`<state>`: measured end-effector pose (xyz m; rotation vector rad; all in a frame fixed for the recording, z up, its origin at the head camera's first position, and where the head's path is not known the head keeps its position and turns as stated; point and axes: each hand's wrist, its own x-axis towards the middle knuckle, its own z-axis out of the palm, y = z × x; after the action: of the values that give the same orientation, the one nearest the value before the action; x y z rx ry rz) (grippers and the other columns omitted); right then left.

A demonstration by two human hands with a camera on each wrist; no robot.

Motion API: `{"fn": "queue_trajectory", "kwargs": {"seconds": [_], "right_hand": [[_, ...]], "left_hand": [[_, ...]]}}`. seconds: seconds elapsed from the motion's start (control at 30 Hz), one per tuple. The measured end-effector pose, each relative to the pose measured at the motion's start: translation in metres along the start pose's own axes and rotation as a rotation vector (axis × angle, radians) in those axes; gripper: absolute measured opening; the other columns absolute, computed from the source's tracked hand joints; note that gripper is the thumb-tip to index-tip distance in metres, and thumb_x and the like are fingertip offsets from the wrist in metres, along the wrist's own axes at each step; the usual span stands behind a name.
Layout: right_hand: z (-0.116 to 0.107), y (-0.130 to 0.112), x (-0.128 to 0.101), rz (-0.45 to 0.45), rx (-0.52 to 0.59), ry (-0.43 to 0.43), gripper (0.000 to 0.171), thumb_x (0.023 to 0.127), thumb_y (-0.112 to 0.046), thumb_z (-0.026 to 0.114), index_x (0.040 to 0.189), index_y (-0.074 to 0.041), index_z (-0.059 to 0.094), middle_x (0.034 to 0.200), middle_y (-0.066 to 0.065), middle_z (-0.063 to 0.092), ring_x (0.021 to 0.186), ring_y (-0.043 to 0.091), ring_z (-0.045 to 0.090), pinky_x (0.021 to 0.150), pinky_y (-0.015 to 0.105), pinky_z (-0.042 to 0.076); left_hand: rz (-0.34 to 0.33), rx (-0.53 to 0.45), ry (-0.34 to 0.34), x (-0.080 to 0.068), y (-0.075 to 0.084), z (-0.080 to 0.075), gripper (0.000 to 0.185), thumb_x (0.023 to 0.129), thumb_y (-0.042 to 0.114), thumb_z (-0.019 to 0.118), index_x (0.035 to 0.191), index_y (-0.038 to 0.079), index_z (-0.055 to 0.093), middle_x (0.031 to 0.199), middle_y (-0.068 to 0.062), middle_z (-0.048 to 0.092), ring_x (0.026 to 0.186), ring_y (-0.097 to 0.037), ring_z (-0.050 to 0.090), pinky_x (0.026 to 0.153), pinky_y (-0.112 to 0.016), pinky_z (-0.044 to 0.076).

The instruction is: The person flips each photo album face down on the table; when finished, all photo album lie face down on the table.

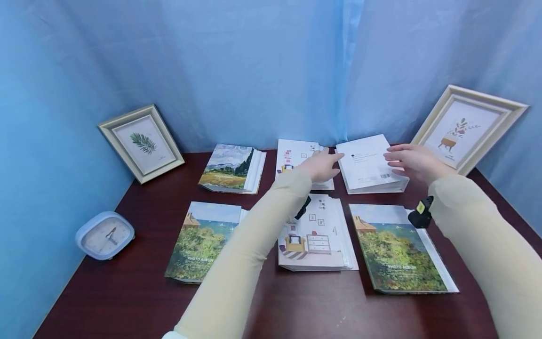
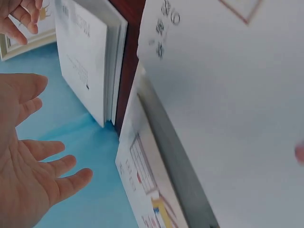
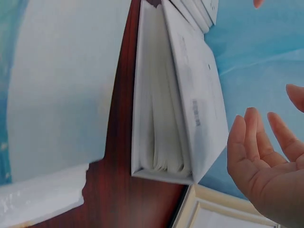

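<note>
the white words "photo album" (image 1: 200,260) are on the shiny green and blue garden-picture book (image 1: 201,240) at the front left. the matching garden-picture book (image 1: 395,249) at the front right says the same. the plain white book (image 1: 364,160) at the back has small print (image 1: 363,157) and a black bar code (image 1: 385,176), too tiny to read. the white book with a drawn yellow chair (image 1: 317,235) has dark signs (image 1: 321,202), too blurry to read.

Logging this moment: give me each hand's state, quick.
Left hand: open, holding nothing.
Right hand: open, holding nothing.
</note>
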<state>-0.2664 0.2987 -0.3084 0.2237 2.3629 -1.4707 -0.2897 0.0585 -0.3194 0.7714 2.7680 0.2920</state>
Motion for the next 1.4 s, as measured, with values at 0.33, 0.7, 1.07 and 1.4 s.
{"fn": "queue_trajectory", "kwargs": {"seconds": [0.33,0.7,1.07,1.4], "right_hand": [[0.024,-0.021,0.009,-0.020,-0.067,0.000,0.087,0.092,-0.050,0.054,0.153,-0.006,0.011,0.156,0.023,0.014,0.138,0.042,0.028,0.111,0.050,0.029],[0.052,-0.040,0.020,-0.048,-0.077,-0.030,0.101,0.086,-0.057,0.059,0.152,-0.004,0.006,0.156,0.025,0.010,0.138,0.045,0.024,0.109,0.054,0.030],[0.080,-0.048,0.031,-0.039,-0.094,-0.086,0.103,0.087,-0.051,0.061,0.152,-0.006,-0.004,0.157,0.022,-0.005,0.139,0.048,0.018,0.108,0.059,0.028],[0.109,-0.048,0.036,-0.018,-0.157,-0.127,0.101,0.088,-0.046,0.063,0.153,-0.011,-0.006,0.158,0.021,-0.004,0.140,0.049,0.014,0.110,0.061,0.023]], "left_hand": [[-0.033,-0.003,0.036,-0.016,-0.033,-0.016,0.053,0.102,0.027,0.041,0.152,0.023,0.025,0.158,-0.013,0.017,0.145,-0.031,0.018,0.116,-0.038,0.023],[-0.129,-0.043,0.052,-0.029,-0.072,-0.021,0.054,0.102,0.031,0.041,0.152,0.025,0.022,0.158,-0.015,0.013,0.146,-0.033,0.012,0.117,-0.043,0.020],[-0.175,-0.130,0.090,-0.040,-0.097,-0.019,0.064,0.097,0.038,0.052,0.152,0.023,0.024,0.157,-0.023,0.007,0.144,-0.041,0.012,0.114,-0.050,0.024],[-0.178,-0.187,0.084,-0.046,-0.110,-0.009,0.067,0.095,0.035,0.057,0.152,0.019,0.026,0.156,-0.023,0.012,0.144,-0.039,0.014,0.114,-0.049,0.025]]}}
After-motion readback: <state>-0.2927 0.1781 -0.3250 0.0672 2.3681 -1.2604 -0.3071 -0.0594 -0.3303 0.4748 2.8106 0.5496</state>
